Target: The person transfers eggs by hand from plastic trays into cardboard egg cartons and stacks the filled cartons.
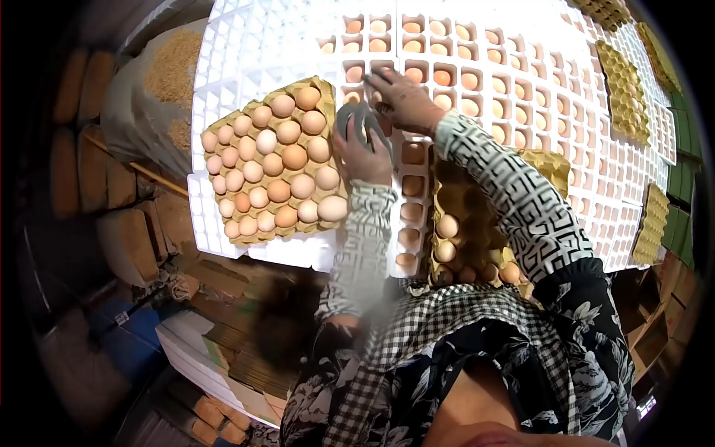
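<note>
In the head view, leaning over a broad spread of white foam trays [257,45] with square cells, many filled with single brown and pinkish eggs [442,77]. Reaching across with the right hand [406,103], palm down beneath a white sleeve [521,194] with black maze-like patterning, dark grey showing at partly bent fingertips, lowered to a foam cell; impossible to tell whether closed on an egg. Holding in the left hand [370,158], just beside the right, a soft grey cloth or pad [360,115], with fingers curled closely around it; impossible to tell whether wrapped around an egg too. Visible just left of the left hand: a tan moulded-pulp tray [328,97], set at an angle on the foam and loaded with rows of brown, pink and pale eggs [293,156]. Below the right forearm: a second, darker brown pulp tray [480,231], sparsely filled, with a few eggs [447,226] along the left and near edges. At far right: more tan pulp trays [622,89] on the foam. Nearest the camera: a black-and-white checked apron [439,313].
</note>
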`<state>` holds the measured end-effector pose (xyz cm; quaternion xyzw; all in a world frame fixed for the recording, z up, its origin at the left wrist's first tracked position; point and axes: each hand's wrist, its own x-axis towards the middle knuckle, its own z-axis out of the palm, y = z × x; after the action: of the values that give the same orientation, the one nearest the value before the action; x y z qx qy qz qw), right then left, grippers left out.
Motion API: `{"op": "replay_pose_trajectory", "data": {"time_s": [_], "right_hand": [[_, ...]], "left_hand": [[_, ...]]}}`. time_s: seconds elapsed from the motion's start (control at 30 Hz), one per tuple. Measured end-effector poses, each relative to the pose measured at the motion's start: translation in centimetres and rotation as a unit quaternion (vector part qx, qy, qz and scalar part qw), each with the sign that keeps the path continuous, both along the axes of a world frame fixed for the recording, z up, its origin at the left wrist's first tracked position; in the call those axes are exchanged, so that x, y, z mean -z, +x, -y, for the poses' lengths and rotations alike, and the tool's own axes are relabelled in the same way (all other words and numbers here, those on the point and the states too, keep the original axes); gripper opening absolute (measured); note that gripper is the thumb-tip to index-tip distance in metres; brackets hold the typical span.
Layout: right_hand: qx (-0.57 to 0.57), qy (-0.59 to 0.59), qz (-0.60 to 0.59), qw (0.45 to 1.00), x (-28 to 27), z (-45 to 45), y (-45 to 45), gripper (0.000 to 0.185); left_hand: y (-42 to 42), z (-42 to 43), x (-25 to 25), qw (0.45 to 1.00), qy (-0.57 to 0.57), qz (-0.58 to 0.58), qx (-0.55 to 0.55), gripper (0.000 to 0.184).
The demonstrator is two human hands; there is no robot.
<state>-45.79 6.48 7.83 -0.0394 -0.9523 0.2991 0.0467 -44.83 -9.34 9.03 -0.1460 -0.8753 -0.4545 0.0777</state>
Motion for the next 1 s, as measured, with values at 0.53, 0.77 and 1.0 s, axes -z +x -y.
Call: {"op": "replay_pose_trajectory", "data": {"time_s": [0.53, 0.77, 1.0], "right_hand": [[0.320, -0.243, 0.085, 0.912, -18.5, -3.7, 38.2, 0.038], [0.030, 0.137, 0.103, 0.985, -8.6, 1.5, 39.9, 0.050], [0.085, -0.210, -0.048, 0.973, -10.7, -1.3, 40.7, 0.047]], "left_hand": [[7.3, -0.4, -10.1, 0.877, -0.011, 0.176, 0.446, 0.041], [13.8, 2.9, -6.5, 0.814, -0.316, -0.042, 0.485, 0.063], [12.3, 5.0, -3.3, 0.852, -0.336, -0.073, 0.394, 0.057]]}}
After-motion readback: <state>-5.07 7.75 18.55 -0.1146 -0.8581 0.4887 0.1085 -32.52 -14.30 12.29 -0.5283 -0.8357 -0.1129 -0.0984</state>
